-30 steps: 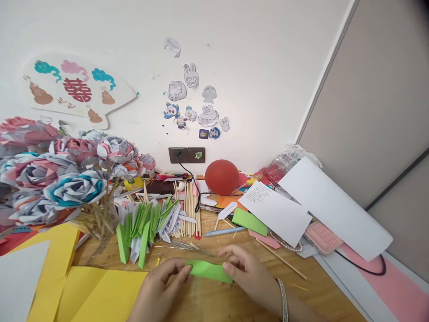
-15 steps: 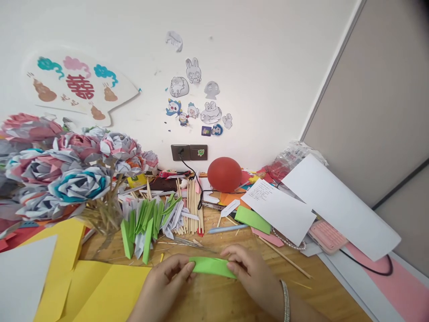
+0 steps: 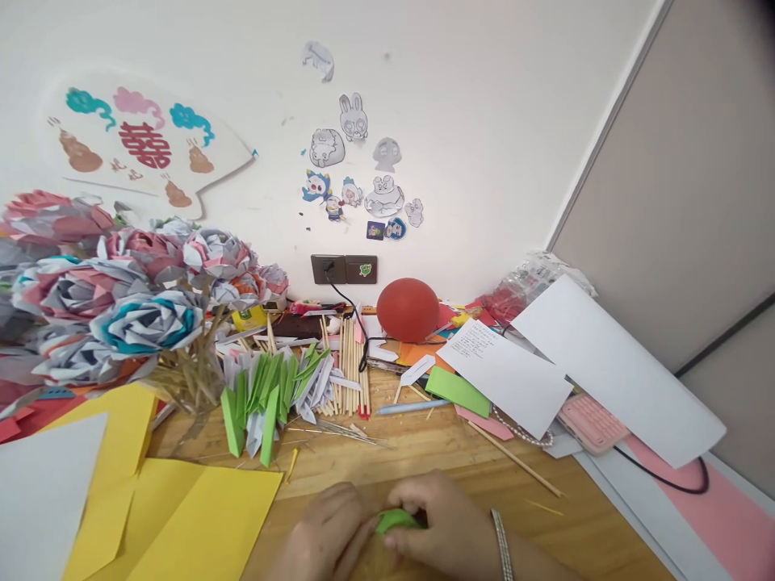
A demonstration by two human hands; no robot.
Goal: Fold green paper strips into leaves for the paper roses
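Both hands have dropped toward the near edge of the tabletop and closed in over the green paper, which showed as a long strip a moment ago.

Left hand and right hand now sit knuckles-up, pressed close together, fingers curled and pinching the green paper between them; only a small folded bit peeks out. A bracelet rings the right wrist. Yellow paper sheets lie just left of the hands. Farther back, a clear vase holds stems of paper flowers, with a heap of folded green pieces beside it and a red balloon by the wall.
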